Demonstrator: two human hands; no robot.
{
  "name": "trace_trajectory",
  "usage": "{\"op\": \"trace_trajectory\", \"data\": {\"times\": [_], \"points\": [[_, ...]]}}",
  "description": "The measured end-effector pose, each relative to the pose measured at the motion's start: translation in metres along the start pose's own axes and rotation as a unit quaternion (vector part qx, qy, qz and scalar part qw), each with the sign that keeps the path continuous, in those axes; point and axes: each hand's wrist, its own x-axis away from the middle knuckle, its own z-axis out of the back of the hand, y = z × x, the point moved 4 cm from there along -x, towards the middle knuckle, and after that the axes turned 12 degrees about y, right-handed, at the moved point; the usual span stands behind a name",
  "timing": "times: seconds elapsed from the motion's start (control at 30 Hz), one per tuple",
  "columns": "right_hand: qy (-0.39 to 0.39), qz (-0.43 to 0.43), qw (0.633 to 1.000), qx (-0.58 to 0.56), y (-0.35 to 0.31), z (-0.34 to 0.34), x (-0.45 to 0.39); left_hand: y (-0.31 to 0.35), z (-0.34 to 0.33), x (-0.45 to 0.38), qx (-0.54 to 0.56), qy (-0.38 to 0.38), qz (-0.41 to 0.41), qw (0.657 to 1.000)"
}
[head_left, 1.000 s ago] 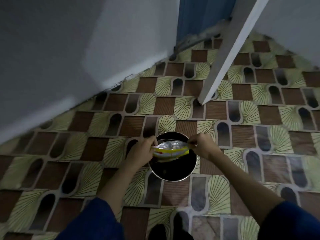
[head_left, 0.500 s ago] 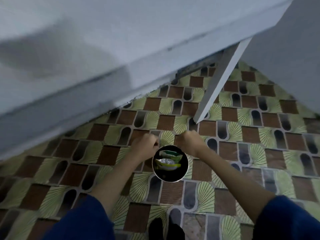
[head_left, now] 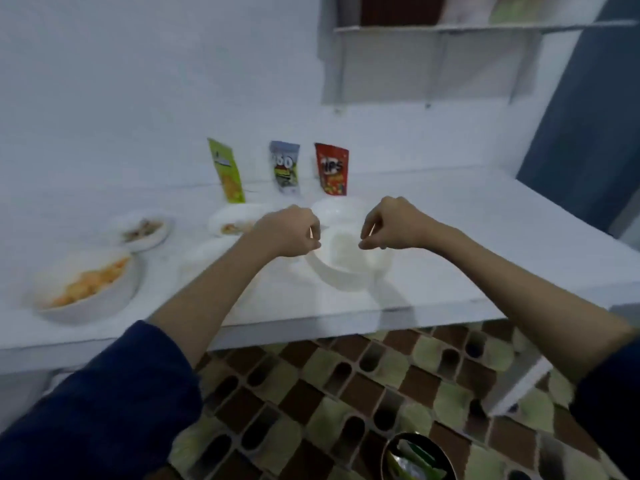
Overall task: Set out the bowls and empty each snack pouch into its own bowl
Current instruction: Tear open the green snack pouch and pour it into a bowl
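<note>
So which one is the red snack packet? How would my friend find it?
Look at the white counter and follow its back edge along the wall, where three pouches stand upright in a row. The red pouch is the one furthest right, beside the grey-blue pouch. It is the only red one; the left one is green.

A home kitchen or pantry corner, by the look of it: white counter (head_left: 450, 237) set against a plain white wall, wall shelf (head_left: 450, 29) mounted above. Three snack pouches, green (head_left: 227, 171), grey (head_left: 285, 168) and red (head_left: 331, 169), propped against the wall. White bowls on the counter, one (head_left: 83, 289) with orange snacks, two more (head_left: 145, 230) (head_left: 232, 220) part filled, another (head_left: 346, 261) white inside. Patterned brown-and-green tiled floor (head_left: 346, 393) below, with a dark bin (head_left: 417, 459) holding wrappers
</note>
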Motion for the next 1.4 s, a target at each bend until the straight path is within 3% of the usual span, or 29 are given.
{"op": "trace_trajectory", "data": {"times": [0.23,0.4,0.57,0.9,1.1,1.2,1.4], "points": [[-0.056,0.064,0.996,-0.027,-0.125,-0.070,-0.138,-0.187,0.059,-0.006,-0.060,0.020,0.116,0.991],[-0.106,0.045,0.993,0.004,-0.196,-0.127,-0.228,-0.309,0.083,-0.032,-0.111,-0.007,0.156,0.981],[-0.110,0.007,0.993,0.041,-0.219,-0.155,-0.308,-0.386,0.087,-0.075,-0.128,-0.014,0.154,0.980],[0.050,-0.047,0.994,0.083,-0.185,-0.151,-0.449,-0.439,0.068,-0.214,-0.142,0.018,0.112,0.983],[-0.025,-0.067,0.997,0.042,-0.170,-0.171,-0.492,-0.430,0.056,-0.280,-0.116,0.096,0.028,0.988],[-0.060,-0.059,0.996,0.035,-0.168,-0.185,-0.499,-0.426,0.043,-0.297,-0.089,0.095,-0.013,0.991],[-0.022,-0.045,0.999,0.010,-0.165,-0.196,-0.506,-0.423,0.030,-0.313,-0.093,0.144,-0.052,0.984]]}}
